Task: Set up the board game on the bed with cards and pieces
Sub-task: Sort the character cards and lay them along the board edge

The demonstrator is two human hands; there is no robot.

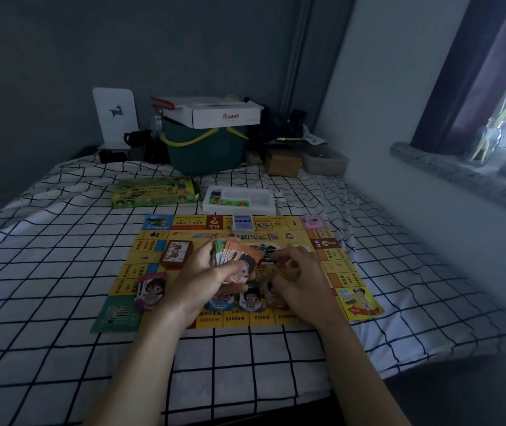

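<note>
Both hands hover over the board (304, 241): left hand (205, 272) grips the card stack (236, 256), right hand (297, 278) beside it, fingers curled

I noted a green bin (205, 152) by the far wall, a white carton (215, 115) resting on it; a white stand (115, 116) stood left; windowsill (448, 170) at right.
</note>
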